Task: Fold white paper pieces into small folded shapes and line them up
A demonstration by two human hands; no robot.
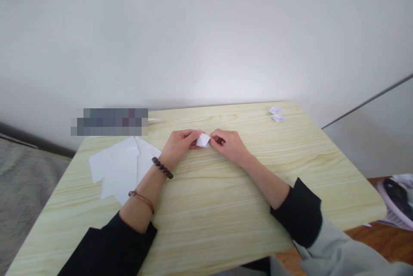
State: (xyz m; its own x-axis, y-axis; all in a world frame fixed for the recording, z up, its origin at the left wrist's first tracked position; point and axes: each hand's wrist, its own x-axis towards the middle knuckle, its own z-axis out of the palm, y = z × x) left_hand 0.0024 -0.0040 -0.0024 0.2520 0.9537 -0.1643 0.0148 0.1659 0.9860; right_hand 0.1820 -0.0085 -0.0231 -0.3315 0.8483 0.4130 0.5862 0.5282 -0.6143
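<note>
A small folded piece of white paper (203, 140) is held above the middle of the table. My left hand (181, 143) pinches it from the left, thumb on top and fingers beneath. At its right corner, my right hand (228, 143) has thumb and forefinger closed on the paper's edge, the other fingers curled in. Several loose white paper sheets (119, 168) lie overlapping beside my left forearm. Two small folded paper pieces (277, 115) rest near the far right corner of the table.
The wood-grain table (206, 211) stands against a white wall (206, 35). A blurred-out object (109, 122) sits at the back left, with a thin white item (155, 120) beside it. On the floor at right is a pink basket (392, 209) with dark and white contents.
</note>
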